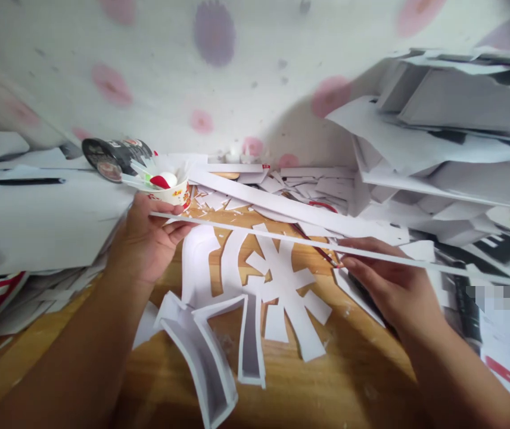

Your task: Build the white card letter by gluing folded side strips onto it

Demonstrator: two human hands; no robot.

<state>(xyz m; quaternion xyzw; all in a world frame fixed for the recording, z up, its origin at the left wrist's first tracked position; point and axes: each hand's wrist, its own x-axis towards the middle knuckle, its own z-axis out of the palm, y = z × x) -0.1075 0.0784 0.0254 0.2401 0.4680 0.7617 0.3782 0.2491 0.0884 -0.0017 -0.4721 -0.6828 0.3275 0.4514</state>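
A long, thin white strip [255, 231] stretches between my two hands above the table, its right part running on past my right hand. My left hand [150, 238] pinches its left end between thumb and fingers. Farther right, my right hand [386, 283] grips the strip with the thumb below it and fingers bent over. Under the strip lie flat white cut-out pieces [284, 277] shaped like character strokes. Closer to me sits a white hollow form [212, 363] with raised side walls, touching or overlapping some flat pieces.
A paper bowl [172, 193] with small items stands behind my left hand, beside a tipped black tub [116, 156]. White sheets [36, 220] with a black pen [30, 181] are at left. Stacked white boards [438, 137] rise at right. Scraps [317, 187] line the back.
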